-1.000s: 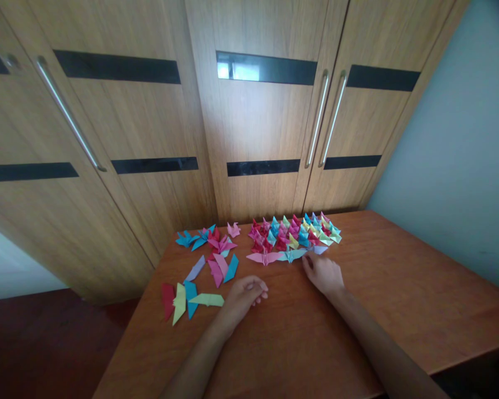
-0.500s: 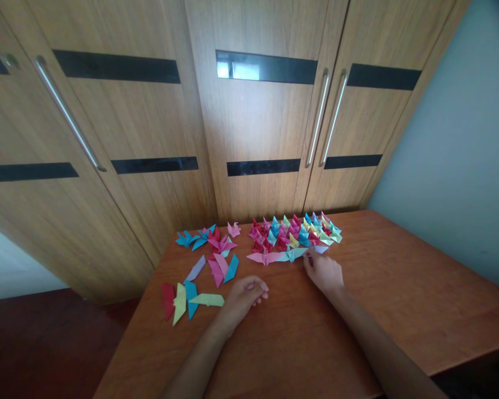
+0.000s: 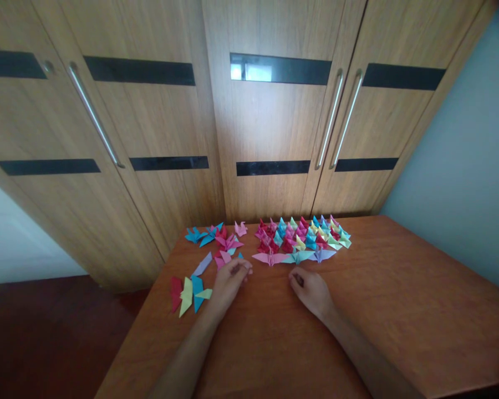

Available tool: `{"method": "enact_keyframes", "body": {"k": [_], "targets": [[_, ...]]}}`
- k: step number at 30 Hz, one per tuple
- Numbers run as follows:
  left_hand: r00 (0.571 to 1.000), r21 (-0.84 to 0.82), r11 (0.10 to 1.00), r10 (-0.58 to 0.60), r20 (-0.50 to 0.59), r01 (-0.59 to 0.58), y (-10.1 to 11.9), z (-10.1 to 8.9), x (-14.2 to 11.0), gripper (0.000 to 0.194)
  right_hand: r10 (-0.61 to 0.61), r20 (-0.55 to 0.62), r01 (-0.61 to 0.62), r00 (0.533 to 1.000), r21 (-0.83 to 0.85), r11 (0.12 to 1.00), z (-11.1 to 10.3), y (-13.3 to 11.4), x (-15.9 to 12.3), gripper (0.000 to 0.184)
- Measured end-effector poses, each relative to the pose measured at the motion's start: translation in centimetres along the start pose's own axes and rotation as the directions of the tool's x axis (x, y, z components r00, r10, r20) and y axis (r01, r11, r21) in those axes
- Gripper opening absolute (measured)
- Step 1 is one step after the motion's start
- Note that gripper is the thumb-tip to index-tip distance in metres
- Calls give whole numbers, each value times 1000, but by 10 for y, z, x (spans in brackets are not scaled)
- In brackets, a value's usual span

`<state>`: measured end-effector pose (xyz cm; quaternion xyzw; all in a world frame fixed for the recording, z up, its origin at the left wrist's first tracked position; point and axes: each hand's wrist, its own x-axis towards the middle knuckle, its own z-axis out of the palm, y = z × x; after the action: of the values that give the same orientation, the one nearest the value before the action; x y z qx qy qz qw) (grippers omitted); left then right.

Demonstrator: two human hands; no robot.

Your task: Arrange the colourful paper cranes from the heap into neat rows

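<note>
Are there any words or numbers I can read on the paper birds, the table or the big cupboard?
No, there are none that I can read.
Paper birds: plain colours, no letters seen; the far ones are too small to be sure.
Table: no writing.
Cupboard: no signs.

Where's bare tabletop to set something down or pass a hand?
Bare wood lies between the left hand and the right hand, and broadly from the right hand toward the wall. Crowded: the packed crane rows and the folded papers beside the left hand.

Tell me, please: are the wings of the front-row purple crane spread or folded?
Spread: the purple crane shows one wing out to each side.
</note>
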<state>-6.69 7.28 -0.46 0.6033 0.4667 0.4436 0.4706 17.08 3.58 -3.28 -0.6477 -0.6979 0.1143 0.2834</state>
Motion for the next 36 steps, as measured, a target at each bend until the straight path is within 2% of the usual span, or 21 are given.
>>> {"method": "enact_keyframes", "body": {"k": [3,6,9,12,16,20,22,24,26,28,30,32,36], "targets": [[972,235,970,113,-208,-63,2,-32,18,26,-7,8,7,1000,23,1000,-1,1,0,19],[909,525,851,206,-363,16,3,-61,41,27,-14,5,14,1000,30,999,-2,2,0,19],[886,604,792,216,-409,85,3,-78,61,30,-14,0,14,1000,48,999,-1,2,1,19],[902,632,770,212,-376,83,1,-81,72,30,-8,-2,8,1000,66,998,-1,3,2,20],[926,643,765,213,-312,41,-2,-74,73,20,-4,-5,5,1000,99,995,-1,5,2,19],[919,612,790,233,-316,10,-1,-69,62,19,-15,-8,16,1000,163,987,0,7,3,18],[910,563,826,246,-335,-16,6,-65,52,23,-13,-17,16,1000,213,977,0,8,3,18],[901,439,896,247,-357,-72,18,-57,40,26,-18,-19,23,1000,303,953,-1,7,3,18],[907,252,957,227,-354,-141,31,-44,25,27,-28,7,21,1000,465,885,-4,4,2,19],[939,118,979,191,-286,-164,41,-26,8,28,-34,74,-24,997,662,749,-10,1,0,23],[965,49,987,160,-205,-153,45,-6,-7,26,-38,152,-102,988,806,583,-15,-3,-3,30],[982,31,989,145,-120,-143,42,13,-19,23,-37,205,-165,978,869,466,-19,-5,-6,35],[992,12,992,124,-33,-124,23,37,-29,20,-54,246,-207,968,898,389,-18,-5,-8,39]]}}
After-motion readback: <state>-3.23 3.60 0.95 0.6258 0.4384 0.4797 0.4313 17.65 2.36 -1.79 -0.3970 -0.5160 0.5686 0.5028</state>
